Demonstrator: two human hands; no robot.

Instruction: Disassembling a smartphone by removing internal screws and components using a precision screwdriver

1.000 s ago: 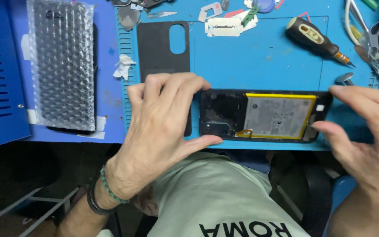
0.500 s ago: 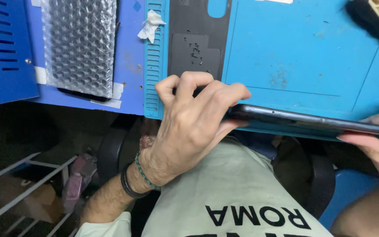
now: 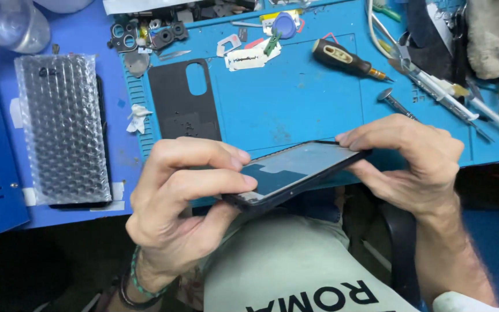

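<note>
A black smartphone (image 3: 295, 169) is held in the air above the near edge of the blue work mat (image 3: 295, 98), tilted with its glossy screen side up. My left hand (image 3: 183, 196) pinches its near left end between thumb and fingers. My right hand (image 3: 414, 162) grips the far right end, fingertips along the top edge. On the mat behind my left hand lies the phone's black back cover (image 3: 181, 101), with a camera cutout.
A bubble-wrapped dark slab (image 3: 62, 127) lies at the left on the blue bench. A black-handled screwdriver (image 3: 345, 59), a loose bit (image 3: 394, 103), tweezers and syringes (image 3: 446, 92), small camera parts (image 3: 145, 37) and a blue pick (image 3: 286, 24) sit farther back.
The phone lay open-side up on the mat a second ago. Both hands lifted it, turned it over edge-on, and now hold it screen up above the mat's near edge.
</note>
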